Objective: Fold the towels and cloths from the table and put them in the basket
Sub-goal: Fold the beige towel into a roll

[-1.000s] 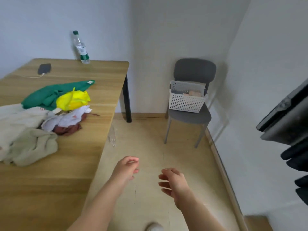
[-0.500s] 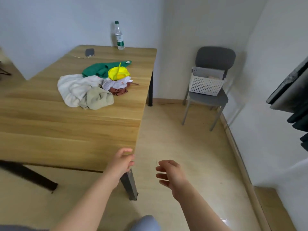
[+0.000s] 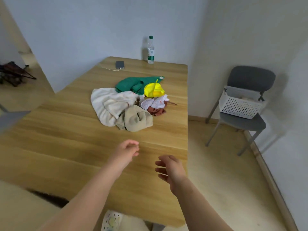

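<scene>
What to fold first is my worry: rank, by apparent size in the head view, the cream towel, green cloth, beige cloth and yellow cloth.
1. cream towel.
2. green cloth and beige cloth: look alike, both bunched, so unranked.
3. yellow cloth, smallest.

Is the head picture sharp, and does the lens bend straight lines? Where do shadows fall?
Head view: wide lens, so the wall corner leans; the left hand and right hand are slightly blurred, the cloth pile sharper; light soft, no glare; the bottle throws a faint shadow leftward on the wall.
</scene>
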Motion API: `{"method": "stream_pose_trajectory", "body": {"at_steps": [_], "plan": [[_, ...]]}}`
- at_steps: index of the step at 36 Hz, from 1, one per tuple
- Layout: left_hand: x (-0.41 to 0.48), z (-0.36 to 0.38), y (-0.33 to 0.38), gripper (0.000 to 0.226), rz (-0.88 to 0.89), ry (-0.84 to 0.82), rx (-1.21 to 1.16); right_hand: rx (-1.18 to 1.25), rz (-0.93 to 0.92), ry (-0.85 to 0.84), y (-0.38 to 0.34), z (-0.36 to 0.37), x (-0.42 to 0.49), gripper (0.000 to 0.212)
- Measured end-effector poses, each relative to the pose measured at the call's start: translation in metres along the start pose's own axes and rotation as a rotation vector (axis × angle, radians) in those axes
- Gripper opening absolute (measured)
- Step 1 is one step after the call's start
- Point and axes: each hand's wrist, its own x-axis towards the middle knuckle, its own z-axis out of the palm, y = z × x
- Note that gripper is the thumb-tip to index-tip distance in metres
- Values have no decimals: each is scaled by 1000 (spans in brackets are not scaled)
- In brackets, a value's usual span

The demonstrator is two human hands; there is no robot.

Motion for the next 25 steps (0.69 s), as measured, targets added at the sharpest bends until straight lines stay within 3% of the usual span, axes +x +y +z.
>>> {"method": "stream_pose_trajectory", "body": {"at_steps": [4, 6, 11, 14, 19, 25], "plan": [[95, -39, -3, 15, 40, -22, 131, -17, -28, 96, -21, 65, 69, 9], [139, -53, -10, 19, 82, -34, 285, -161, -66, 142, -23, 96, 104, 9], [224, -70, -22, 55, 351, -151, 777, -603, -309, 227, -30, 148, 176, 57], [250, -78, -34, 63, 594, -241, 1053, -799, -374, 307, -28, 160, 200, 66], [284, -91, -54, 48, 960, -118, 899, -935, -618, 534, -10, 162, 220, 51], [281, -91, -70, 46, 1116, 62, 852, -879, -802, 694, 6, 163, 222, 35]]}}
